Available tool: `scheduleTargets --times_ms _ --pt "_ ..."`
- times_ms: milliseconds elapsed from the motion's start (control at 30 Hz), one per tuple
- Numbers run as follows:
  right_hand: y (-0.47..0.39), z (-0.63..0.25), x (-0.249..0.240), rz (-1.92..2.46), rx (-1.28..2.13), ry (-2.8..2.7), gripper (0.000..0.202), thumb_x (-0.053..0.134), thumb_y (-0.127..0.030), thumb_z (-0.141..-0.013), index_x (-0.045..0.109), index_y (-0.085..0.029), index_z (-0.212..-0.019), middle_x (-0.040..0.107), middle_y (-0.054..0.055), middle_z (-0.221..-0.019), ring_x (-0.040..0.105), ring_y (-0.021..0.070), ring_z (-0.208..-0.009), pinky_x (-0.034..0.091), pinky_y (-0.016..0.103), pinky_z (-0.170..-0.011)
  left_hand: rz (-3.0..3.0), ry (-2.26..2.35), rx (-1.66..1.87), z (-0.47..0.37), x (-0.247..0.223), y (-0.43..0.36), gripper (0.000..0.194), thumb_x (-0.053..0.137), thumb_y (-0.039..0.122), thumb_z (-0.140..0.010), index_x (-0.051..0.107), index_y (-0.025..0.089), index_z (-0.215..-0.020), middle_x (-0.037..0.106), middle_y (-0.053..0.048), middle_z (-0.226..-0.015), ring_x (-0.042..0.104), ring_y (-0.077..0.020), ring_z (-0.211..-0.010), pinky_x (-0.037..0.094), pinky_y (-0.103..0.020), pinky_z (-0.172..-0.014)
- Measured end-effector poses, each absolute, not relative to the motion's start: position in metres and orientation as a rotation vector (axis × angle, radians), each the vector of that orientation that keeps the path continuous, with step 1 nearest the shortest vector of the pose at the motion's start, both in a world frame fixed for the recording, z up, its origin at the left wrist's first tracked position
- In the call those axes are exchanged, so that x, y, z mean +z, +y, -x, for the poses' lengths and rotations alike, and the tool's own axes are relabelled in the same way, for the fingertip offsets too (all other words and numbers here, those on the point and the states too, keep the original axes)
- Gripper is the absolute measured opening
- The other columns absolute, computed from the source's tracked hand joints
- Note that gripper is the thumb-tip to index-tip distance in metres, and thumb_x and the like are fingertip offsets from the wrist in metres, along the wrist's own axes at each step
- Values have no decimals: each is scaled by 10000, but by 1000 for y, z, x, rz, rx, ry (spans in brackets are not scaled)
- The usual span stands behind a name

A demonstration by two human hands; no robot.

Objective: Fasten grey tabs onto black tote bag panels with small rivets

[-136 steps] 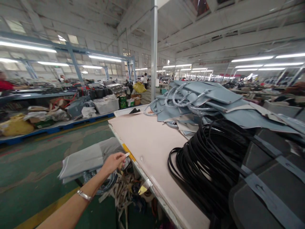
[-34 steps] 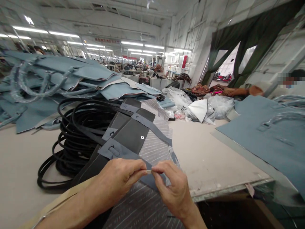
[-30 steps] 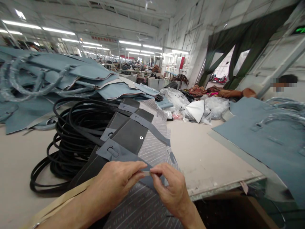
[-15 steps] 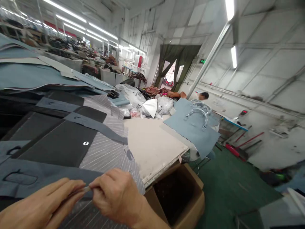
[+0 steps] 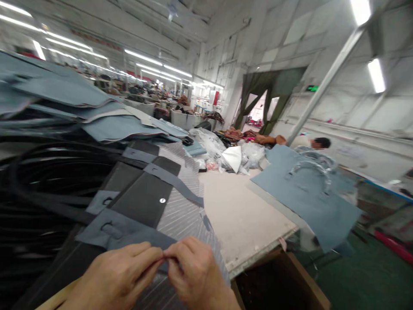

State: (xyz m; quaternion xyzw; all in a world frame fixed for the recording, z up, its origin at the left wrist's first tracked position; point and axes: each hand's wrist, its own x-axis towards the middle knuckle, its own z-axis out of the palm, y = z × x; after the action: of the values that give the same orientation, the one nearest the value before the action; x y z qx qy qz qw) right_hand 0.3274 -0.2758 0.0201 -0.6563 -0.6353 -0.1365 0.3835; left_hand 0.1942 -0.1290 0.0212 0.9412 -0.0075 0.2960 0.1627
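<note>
My left hand and my right hand meet at the fingertips, low in the head view. Both are closed in a pinch, and whatever lies between them is too small and covered to name. Just behind them a blue-grey strip with an oval outline marked on it lies across a black panel. That panel carries a small round white mark. A narrower blue-grey strap crosses its far end. Grey fabric with white stripes spreads beneath.
Coiled black strips lie at left, below stacked blue sheets. A beige tabletop extends right, with plastic bags behind. A blue panel with wrapped handles overhangs its right side. A cardboard box stands below; a person is beyond.
The view has swung left, so everything appears further right. My fingertips have come closer together; a small pale piece that showed between them is now covered.
</note>
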Motion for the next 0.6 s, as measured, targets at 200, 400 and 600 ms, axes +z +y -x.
scheduleTargets --times_ms 200,400,600 --pt "-265 -331 22 1653 79 -1284 161 540 -126 -826 685 -193 -808 670 1 -708 626 124 -633 475 221 -604 -2803 -93 962 -189 76 -143 372 350 104 -988 560 217 -702 570 39 -591 550 -111 -478 370 -261 -455" --pt "-230 -382 12 1530 615 -726 319 713 -462 -778 728 -150 -843 646 9 -623 608 145 -575 527 280 -590 -2794 93 708 -173 63 -121 286 394 228 -1047 630 229 -887 649 29 -738 645 -125 -632 466 -221 -577" --pt "-184 -408 17 1503 807 -657 423 813 -491 -595 729 -121 -781 631 15 -576 547 108 -521 433 217 -475 -2627 355 736 -166 26 -111 280 395 256 -1042 673 259 -1008 680 35 -792 693 -121 -667 503 -208 -611"
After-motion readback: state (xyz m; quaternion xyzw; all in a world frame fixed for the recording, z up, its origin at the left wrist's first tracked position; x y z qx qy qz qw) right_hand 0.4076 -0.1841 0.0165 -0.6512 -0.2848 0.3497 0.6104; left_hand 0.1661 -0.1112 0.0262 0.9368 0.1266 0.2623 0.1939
